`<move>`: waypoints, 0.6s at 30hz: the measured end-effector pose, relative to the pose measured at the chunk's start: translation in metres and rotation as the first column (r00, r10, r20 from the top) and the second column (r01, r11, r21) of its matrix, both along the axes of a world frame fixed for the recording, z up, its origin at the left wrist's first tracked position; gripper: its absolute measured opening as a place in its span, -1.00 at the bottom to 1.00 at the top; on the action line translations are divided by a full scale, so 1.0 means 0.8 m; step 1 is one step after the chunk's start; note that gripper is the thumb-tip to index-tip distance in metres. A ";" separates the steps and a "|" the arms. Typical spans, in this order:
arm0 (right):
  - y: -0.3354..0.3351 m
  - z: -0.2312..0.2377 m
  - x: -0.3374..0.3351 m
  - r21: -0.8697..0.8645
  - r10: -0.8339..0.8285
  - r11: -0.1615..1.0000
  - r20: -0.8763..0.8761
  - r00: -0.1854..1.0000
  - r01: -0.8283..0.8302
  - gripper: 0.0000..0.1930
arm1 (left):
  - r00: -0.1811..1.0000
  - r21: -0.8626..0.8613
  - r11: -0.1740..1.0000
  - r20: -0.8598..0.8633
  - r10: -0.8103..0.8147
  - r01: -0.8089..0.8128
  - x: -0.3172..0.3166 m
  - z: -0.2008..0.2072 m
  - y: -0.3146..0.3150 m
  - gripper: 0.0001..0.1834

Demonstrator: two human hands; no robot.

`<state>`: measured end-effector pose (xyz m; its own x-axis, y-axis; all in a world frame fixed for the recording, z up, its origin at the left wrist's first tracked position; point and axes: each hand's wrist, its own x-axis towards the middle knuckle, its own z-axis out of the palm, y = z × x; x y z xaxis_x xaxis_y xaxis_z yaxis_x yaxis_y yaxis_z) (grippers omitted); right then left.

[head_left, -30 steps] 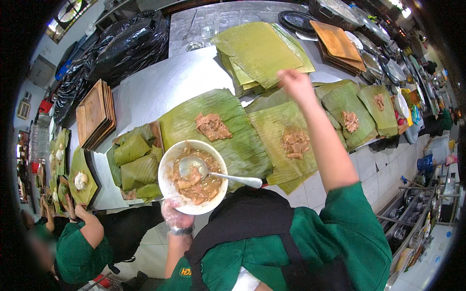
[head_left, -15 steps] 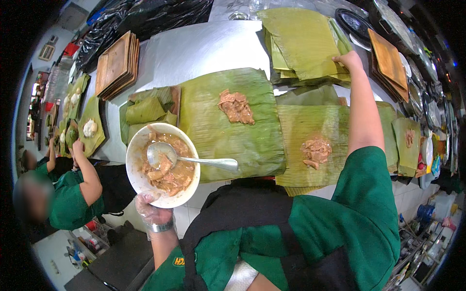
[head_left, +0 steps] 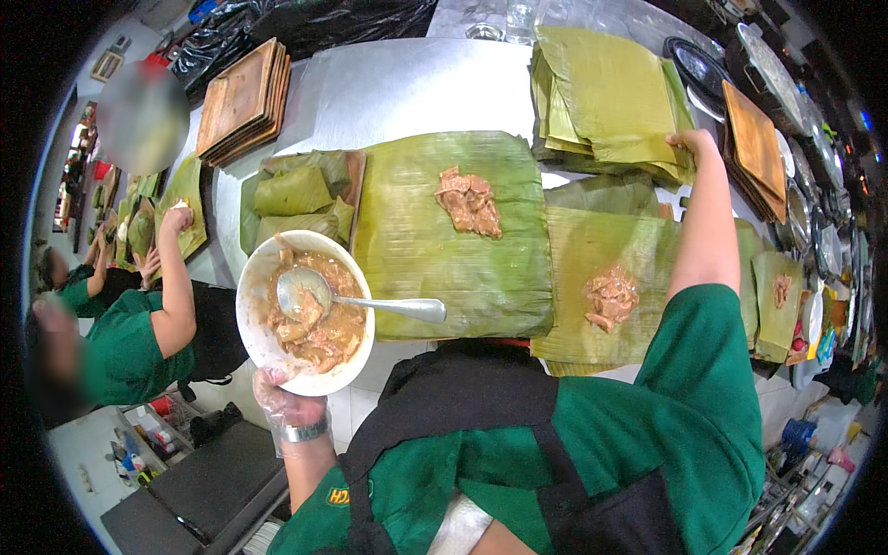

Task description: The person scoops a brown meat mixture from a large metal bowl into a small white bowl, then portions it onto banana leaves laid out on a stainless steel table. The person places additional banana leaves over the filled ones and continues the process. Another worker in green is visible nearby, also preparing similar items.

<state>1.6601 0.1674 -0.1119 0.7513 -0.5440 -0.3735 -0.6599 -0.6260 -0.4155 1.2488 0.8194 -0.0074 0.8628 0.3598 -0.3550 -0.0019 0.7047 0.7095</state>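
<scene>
My left hand (head_left: pixel 294 404), in a clear plastic glove, grips a white bowl (head_left: pixel 255 319) from its near side. Brown saucy meat (head_left: pixel 347 338) fills part of the bowl, and a metal spoon (head_left: pixel 393 306) rests in it with the handle over the right rim. Stretched far to the right, my right hand (head_left: pixel 694 148) pinches the near right edge of the stacked banana leaves (head_left: pixel 606 92). In front of me a large banana leaf (head_left: pixel 407 231) carries a meat portion (head_left: pixel 470 202). Another leaf (head_left: pixel 573 250) to its right has a second portion (head_left: pixel 612 298).
Folded leaf parcels (head_left: pixel 291 191) lie on a wooden tray left of the large leaf. Wooden plates are stacked at the far left (head_left: pixel 242 100) and far right (head_left: pixel 754 139) of the metal table (head_left: pixel 388 88). A co-worker in a green sleeve (head_left: pixel 139 338) works at the left.
The raised, curled leaf edge by my right hand now lies flatter on the stack. My left hand keeps the bowl nearly still. At the left, the co-worker's hand has moved over a leaf.
</scene>
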 end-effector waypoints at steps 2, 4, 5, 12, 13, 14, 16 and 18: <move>-0.014 0.002 -0.010 0.389 -0.076 0.920 0.064 0.995 0.045 -0.46 | 0.999 -0.018 0.999 -0.025 0.039 -0.040 -0.002 -0.001 -0.001 -0.14; -0.023 0.015 -0.023 0.715 -0.149 0.694 0.027 0.988 0.085 -0.54 | 0.992 -0.027 0.993 -0.057 0.112 -0.114 -0.005 -0.003 -0.001 -0.18; -0.023 0.023 -0.031 0.813 -0.137 0.582 0.062 0.989 0.030 -0.60 | 0.993 -0.036 0.994 -0.066 0.102 -0.105 -0.006 -0.006 0.000 -0.22; 0.067 0.069 -0.052 0.871 -0.242 0.489 0.184 0.953 -0.044 -0.50 | 0.993 -0.164 0.986 0.111 0.031 -0.012 -0.007 -0.036 0.014 -0.28; 0.095 0.063 -0.050 0.872 -0.224 0.467 0.281 0.933 -0.150 -0.51 | 0.983 -0.252 0.966 0.181 -0.015 0.061 -0.002 -0.041 0.017 -0.24; 0.126 0.058 -0.045 0.885 -0.216 0.432 0.290 0.932 -0.175 -0.56 | 0.980 -0.267 0.962 0.198 -0.002 0.056 -0.004 -0.044 0.017 -0.24; 0.191 0.038 -0.028 0.856 -0.241 0.492 0.305 0.921 -0.155 -0.60 | 0.988 -0.234 0.969 0.149 -0.038 0.073 0.002 -0.050 0.018 -0.16; 0.251 0.009 -0.011 0.847 -0.241 0.513 0.298 0.924 -0.139 -0.57 | 0.995 -0.203 0.976 0.076 -0.067 0.081 0.006 -0.051 0.022 -0.15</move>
<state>1.6511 0.3681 -0.1049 0.9032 -0.1524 -0.4013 -0.3738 0.1803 -0.9098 1.2539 0.8368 -0.0479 0.9091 0.2198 -0.3539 0.0120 0.8353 0.5496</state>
